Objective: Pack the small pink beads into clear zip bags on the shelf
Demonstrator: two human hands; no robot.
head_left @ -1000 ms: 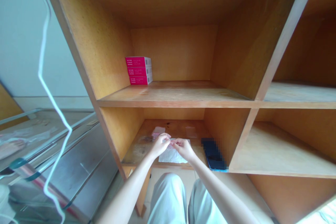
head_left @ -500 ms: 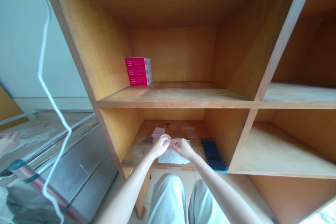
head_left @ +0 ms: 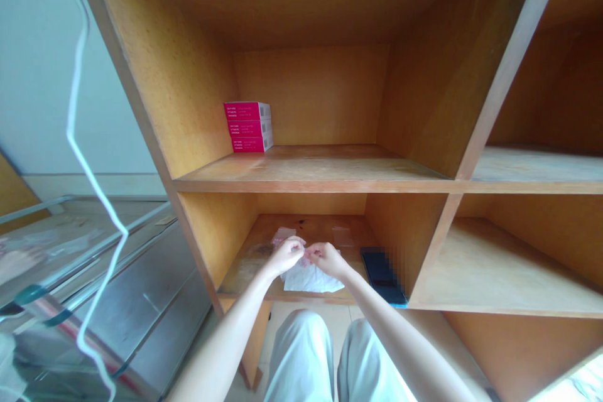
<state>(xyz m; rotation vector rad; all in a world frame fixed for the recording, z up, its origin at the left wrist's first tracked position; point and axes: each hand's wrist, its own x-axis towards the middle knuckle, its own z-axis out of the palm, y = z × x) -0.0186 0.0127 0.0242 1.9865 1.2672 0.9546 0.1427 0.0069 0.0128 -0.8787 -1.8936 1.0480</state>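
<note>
Left hand (head_left: 286,256) and right hand (head_left: 327,257) are pinching a small pinkish packet (head_left: 307,255), rising slightly since a moment ago, just above a crumpled white sheet (head_left: 311,279) on the lower shelf (head_left: 245,279).

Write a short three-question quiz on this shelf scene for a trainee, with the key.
1. True or false: the stack of magenta boxes sits in the same compartment as the left hand and the right hand.

2. Multiple choice: what lies beneath the two hands?
A. a white sheet
B. a steel tray
C. a folded dark cloth

3. Fill in the missing word: the dark flat object, blurred in the view, lies to the ___ of the sheet.

Key: 1. False, the boxes are on the shelf above. 2. A. 3. right.
</note>
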